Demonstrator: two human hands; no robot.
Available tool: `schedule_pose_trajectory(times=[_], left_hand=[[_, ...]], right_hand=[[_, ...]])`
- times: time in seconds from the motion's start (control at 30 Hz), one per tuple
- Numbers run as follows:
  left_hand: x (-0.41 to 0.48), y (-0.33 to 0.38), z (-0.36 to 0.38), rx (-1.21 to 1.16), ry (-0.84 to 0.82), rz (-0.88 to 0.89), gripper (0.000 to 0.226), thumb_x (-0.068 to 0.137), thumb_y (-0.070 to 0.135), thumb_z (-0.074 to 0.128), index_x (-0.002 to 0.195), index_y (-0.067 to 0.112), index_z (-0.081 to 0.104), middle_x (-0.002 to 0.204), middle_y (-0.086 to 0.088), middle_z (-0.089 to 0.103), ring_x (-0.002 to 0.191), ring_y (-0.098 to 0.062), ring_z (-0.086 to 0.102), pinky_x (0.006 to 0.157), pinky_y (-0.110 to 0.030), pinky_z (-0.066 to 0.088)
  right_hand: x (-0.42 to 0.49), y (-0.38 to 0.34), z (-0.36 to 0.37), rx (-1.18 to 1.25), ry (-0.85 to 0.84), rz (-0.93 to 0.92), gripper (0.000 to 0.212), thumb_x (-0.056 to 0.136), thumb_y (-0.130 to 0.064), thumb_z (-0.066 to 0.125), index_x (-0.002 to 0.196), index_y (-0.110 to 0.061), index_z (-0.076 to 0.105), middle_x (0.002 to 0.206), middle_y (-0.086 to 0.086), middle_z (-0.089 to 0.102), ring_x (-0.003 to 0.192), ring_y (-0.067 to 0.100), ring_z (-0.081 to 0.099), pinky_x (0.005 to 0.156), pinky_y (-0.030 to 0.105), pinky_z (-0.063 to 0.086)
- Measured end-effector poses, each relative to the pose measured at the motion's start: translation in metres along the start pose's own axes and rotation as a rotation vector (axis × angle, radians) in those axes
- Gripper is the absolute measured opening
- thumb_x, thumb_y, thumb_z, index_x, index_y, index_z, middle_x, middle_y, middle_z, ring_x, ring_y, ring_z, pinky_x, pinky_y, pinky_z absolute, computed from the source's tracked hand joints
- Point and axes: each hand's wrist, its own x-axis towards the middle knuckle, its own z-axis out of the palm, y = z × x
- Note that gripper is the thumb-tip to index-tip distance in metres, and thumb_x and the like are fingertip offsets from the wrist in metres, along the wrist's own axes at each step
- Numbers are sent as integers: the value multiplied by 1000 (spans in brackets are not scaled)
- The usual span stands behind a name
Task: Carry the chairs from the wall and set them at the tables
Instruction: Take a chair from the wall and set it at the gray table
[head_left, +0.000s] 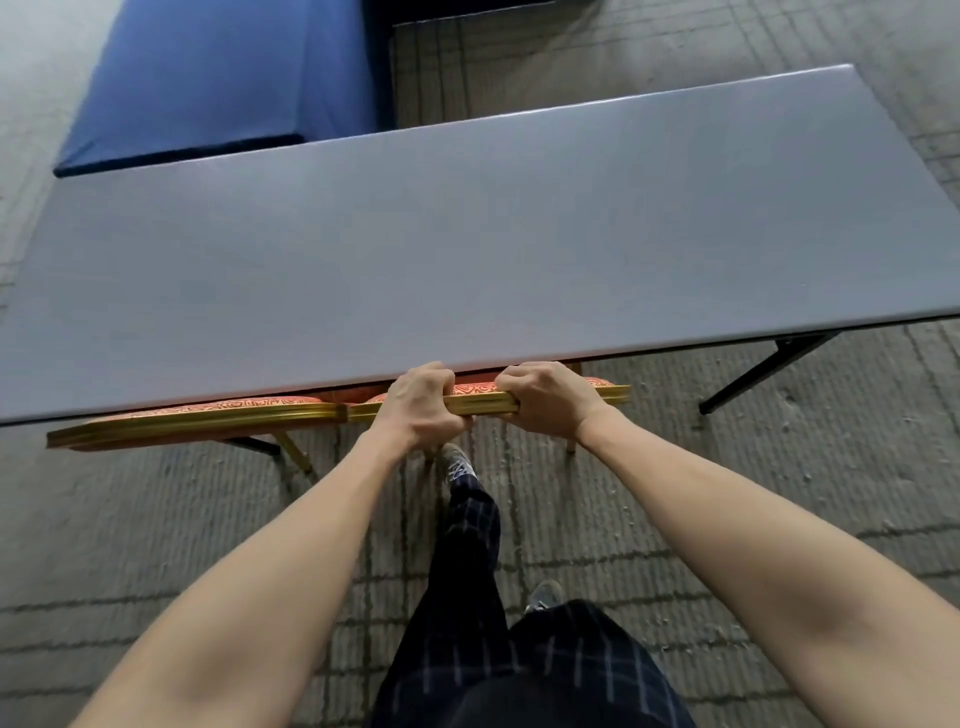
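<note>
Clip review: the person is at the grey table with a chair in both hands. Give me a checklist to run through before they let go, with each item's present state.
1. Two-handed grip on the held chair: ok; left hand and right hand curl round its gold top rail.
2. Chair pushed in at the grey table: ok; the table edge covers all but its back.
3. Lined up with the neighbouring chair: ok; the two top rails run end to end.
4. All legs on the carpet: cannot tell; only the rear legs partly show.
5. Shoe clear of the chair's legs: cannot tell; it sits close below the left hand.
</note>
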Motion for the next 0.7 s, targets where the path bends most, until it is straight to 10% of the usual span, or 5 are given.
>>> schedule_pose_trajectory(times=[0.7], left_hand=[[35, -21, -2, 141, 161, 268, 27, 68, 44, 65, 68, 23, 47, 72, 5, 54, 65, -15, 42, 64, -30, 36]], right_hand=[[24, 24, 4, 10, 57, 39, 27, 88, -41, 60, 80, -15, 57, 80, 2, 65, 68, 24, 66, 53, 35, 56]])
